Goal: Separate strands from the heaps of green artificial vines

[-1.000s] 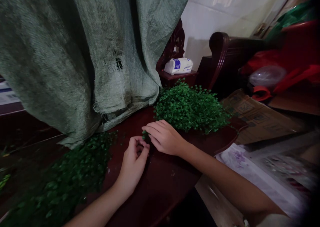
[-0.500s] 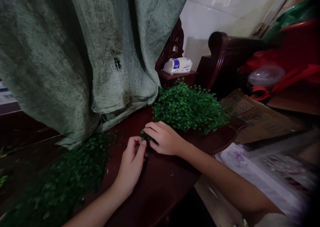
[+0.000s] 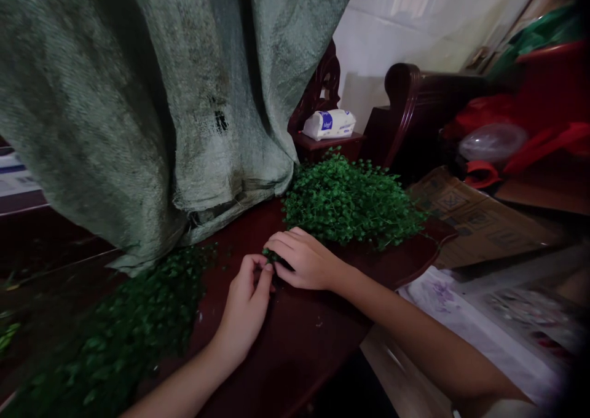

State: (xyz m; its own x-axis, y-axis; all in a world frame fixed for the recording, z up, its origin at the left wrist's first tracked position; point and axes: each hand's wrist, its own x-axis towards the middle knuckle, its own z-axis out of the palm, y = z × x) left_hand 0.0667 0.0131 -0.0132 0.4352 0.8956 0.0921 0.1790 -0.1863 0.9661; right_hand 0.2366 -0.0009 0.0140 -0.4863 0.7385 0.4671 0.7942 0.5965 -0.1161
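Both hands meet over a dark red wooden table (image 3: 299, 338). My left hand (image 3: 244, 304) pinches a small green leafy sprig (image 3: 271, 257) between thumb and fingers. My right hand (image 3: 304, 260) curls over the same sprig from the right, fingertips touching it. Behind my right hand lies a heap of green leafy sprigs (image 3: 350, 200). A second, flatter spread of green sprigs (image 3: 133, 326) lies to the left of my left hand. How the sprig is shaped under the fingers is hidden.
A large green woven sack (image 3: 152, 98) hangs over the table's far left side. A tissue pack (image 3: 329, 123) sits on a carved wooden stand behind the heap. Cardboard (image 3: 479, 221), red plastic items (image 3: 530, 123) and a white patterned cloth (image 3: 461, 319) lie at the right.
Both hands stay together on the small sprig; the fingers shift slightly, the left thumb and fingers closing nearer the right fingertips. The view drifts a little.
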